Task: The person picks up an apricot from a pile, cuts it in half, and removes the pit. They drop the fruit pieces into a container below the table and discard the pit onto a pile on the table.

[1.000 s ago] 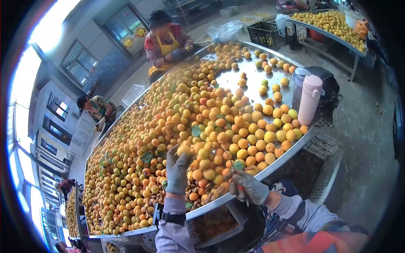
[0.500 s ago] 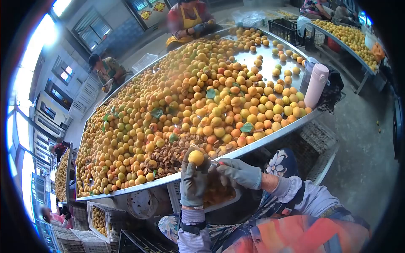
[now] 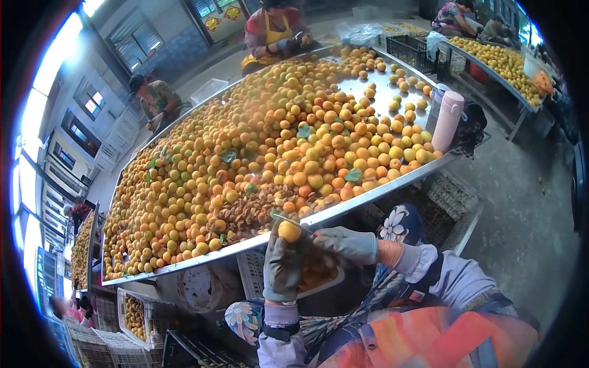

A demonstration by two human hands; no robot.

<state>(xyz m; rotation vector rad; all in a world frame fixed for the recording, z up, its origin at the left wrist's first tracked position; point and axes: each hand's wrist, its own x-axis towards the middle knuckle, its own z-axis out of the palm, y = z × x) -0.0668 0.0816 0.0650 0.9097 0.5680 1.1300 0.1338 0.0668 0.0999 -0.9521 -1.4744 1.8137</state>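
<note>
My left hand (image 3: 281, 270), in a grey glove, is closed around a yellow apricot (image 3: 289, 230) just in front of the table's near edge. My right hand (image 3: 348, 245), gloved too, grips a small thin-bladed knife (image 3: 287, 220); its handle is mostly hidden in the fingers. The blade lies across the top of the apricot. Below both hands sits a tub (image 3: 331, 283) with orange fruit pieces in it, partly covered by the gloves. Beyond the hands, a heap of brown apricot pits (image 3: 254, 210) lies among whole apricots (image 3: 245, 159).
A metal-rimmed table (image 3: 202, 256) spreads out ahead, with a pink flask (image 3: 448, 121) at its right corner. Crates (image 3: 454, 199) stand underneath, and a crate of apricots (image 3: 150, 334) is at lower left. A person in a yellow apron (image 3: 279, 34) works across the table.
The knife has moved left, from beside the apricot to across its top. The view has shifted slightly, and my left hand still holds the fruit.
</note>
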